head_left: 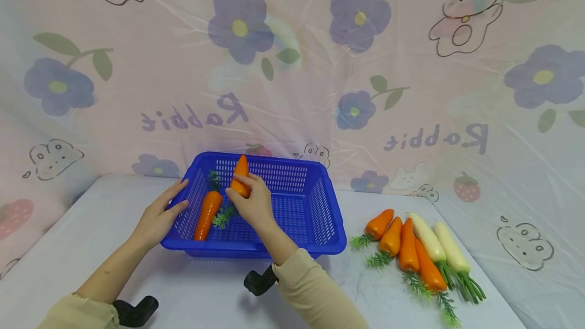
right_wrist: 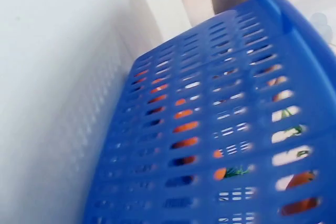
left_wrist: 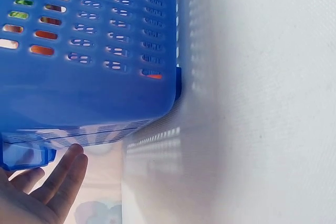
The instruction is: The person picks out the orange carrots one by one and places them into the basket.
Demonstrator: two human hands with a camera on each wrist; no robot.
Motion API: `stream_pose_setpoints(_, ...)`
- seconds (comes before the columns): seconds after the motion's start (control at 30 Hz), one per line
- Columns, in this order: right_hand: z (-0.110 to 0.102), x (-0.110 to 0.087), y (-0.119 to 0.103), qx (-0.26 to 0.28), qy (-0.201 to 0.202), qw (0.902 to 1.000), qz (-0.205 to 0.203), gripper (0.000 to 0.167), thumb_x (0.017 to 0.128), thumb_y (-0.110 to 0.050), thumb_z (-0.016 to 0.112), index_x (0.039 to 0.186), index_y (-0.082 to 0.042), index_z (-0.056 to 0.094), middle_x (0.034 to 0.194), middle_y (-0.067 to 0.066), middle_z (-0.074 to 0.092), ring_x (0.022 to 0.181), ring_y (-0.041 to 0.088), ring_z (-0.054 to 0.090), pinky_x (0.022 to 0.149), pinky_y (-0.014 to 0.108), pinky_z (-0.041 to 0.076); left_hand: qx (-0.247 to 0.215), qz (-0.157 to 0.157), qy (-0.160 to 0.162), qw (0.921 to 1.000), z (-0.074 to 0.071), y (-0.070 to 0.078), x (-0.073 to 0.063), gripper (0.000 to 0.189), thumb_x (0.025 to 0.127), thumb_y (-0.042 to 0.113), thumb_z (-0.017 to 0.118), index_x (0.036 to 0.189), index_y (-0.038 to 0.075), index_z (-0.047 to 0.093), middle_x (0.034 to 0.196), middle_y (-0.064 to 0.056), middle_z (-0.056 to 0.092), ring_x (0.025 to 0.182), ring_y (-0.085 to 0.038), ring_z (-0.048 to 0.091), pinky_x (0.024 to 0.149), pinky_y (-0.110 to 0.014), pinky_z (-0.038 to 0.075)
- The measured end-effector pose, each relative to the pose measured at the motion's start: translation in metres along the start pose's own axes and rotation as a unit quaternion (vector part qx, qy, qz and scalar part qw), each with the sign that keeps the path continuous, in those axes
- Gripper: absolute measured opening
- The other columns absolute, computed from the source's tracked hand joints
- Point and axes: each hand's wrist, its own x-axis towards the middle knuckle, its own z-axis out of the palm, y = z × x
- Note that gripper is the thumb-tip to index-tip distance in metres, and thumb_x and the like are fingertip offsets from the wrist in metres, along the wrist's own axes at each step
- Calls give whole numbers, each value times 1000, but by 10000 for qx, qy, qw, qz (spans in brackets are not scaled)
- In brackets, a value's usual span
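Note:
A blue slotted plastic basket [head_left: 292, 227] stands on the white table. At its left rim my left hand [head_left: 157, 217] holds the edge, with fingers [left_wrist: 65, 179] below the rim outside the wall in the left wrist view. My right hand [head_left: 251, 199] reaches over the front rim and grips an orange carrot [head_left: 240, 166] inside the basket, tip toward the back wall. Green leaves [head_left: 224, 217] show below that hand. Another carrot [head_left: 208, 212] lies along the basket's left side, its leaves toward the back. The right wrist view shows the slotted wall [right_wrist: 210, 114], not the hand.
Right of the basket, several carrots [head_left: 408, 248] lie in a row with leaves toward the front. Beside them are two white radishes [head_left: 452, 248] with green stalks. A patterned cloth [head_left: 292, 80] hangs behind the table [head_left: 205, 293]. Black wrist mounts [head_left: 260, 281] sit at both sleeves.

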Motion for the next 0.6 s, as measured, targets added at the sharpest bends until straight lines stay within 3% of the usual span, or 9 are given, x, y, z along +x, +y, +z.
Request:
stream_pose_setpoints(0.23,3,1,5,-647,-520,9965,92,38,87,-23,67,122,-9,67,134,19,53,114,33,58,82,29,57,58,28,10,10000,0,1,2,55,103,27,38,153,9,22,159,-22,10,140,-54,14,105,-75,17)
stream_pose_setpoints(0.6,10,3,9,-1218,-1235,9846,210,36,85,-20,68,117,-4,69,117,15,64,93,21,60,65,18,50,33,-50,-28,10000,-1,0,1,56,103,27,37,153,10,21,159,-22,10,140,-54,13,105,-74,18)
